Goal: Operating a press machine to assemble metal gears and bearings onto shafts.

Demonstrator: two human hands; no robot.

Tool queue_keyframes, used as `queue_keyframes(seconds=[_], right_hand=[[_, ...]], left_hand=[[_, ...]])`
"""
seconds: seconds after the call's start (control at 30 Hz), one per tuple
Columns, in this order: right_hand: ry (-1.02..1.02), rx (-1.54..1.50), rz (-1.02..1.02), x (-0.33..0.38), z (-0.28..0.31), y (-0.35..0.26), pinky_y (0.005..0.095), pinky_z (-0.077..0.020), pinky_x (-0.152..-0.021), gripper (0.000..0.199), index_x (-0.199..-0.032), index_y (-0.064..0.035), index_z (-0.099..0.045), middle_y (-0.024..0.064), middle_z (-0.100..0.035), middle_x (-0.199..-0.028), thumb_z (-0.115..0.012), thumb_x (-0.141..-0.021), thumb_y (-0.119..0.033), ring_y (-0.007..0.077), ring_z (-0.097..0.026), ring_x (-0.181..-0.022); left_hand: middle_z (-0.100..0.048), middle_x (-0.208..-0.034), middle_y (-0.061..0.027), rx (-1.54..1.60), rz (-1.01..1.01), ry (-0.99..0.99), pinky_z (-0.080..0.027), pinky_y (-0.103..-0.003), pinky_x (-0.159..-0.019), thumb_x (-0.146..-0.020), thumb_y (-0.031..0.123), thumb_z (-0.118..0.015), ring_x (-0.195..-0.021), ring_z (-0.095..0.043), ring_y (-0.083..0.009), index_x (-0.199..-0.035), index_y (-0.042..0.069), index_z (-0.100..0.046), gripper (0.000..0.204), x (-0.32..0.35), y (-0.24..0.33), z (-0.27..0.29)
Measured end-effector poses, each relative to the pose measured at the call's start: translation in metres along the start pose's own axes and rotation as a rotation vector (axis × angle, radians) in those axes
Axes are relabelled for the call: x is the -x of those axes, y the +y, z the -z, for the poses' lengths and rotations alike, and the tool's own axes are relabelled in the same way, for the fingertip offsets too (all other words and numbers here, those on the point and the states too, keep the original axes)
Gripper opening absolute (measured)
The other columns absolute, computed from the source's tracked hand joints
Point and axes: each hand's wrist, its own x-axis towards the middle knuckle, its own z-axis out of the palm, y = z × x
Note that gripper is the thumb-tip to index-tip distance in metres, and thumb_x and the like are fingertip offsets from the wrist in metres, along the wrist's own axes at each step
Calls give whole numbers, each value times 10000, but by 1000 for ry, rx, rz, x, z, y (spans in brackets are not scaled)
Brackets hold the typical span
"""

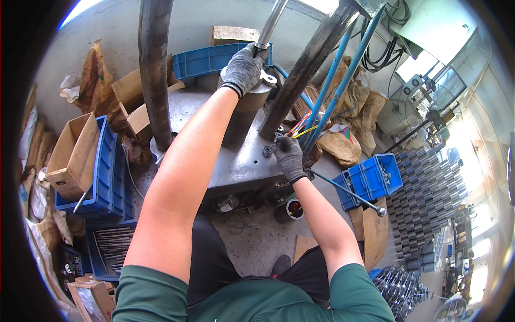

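Note:
My left hand [244, 70], in a grey glove, is closed at the lower end of a shiny metal rod [272, 22], above a thick steel cylinder block [244, 121]. White round pieces [269, 80] sit on top of the block beside the hand. My right hand [290, 159], gloved the same way, rests low at the right edge of the steel machine table [214, 172]. Its fingers are curled in among small dark metal rings [267, 151]; whatever they hold is hidden. Two thick dark steel columns [155, 70] rise from the table, one on each side of the block.
A blue crate [115, 172] with a cardboard box stands at the left, above a bin of metal rods [115, 244]. To the right, a ball-ended lever [348, 192] juts out near blue bins [370, 180]. Stacked metal cylinders [424, 198] stand beyond. Blue pipes [343, 80] run beside the right column.

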Motion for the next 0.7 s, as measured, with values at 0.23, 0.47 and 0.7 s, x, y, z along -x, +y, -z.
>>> queue_keyframes(seconds=[0.23,0.47,0.7], right_hand=[[160,-117,146,-83,18,-120,395,-563,-860,260,-1115,-1,-713,188,-657,-1079,-757,-884,-112,330,-688,-941],[213,138,346,-162,-7,-146,423,-550,-914,226,-1123,-29,-734,204,-679,-1093,-668,-911,-68,388,-682,-973],[175,160,143,-160,-25,-146,464,-527,-955,272,-1149,-73,-756,199,-705,-1114,-671,-933,-215,406,-653,-1038]], left_hand=[[-676,-809,-63,-108,27,75,-515,-341,-709,-1048,337,-631,-718,-619,-145,-1200,67,-683,314,7,-4,9],[-740,-1068,-180,-95,83,26,-527,-508,-879,-1029,439,-594,-1035,-688,-411,-1263,152,-667,377,-3,-12,-2],[-722,-866,-116,119,-13,96,-531,-393,-723,-1018,348,-656,-772,-682,-239,-1167,81,-687,307,13,-4,2]])
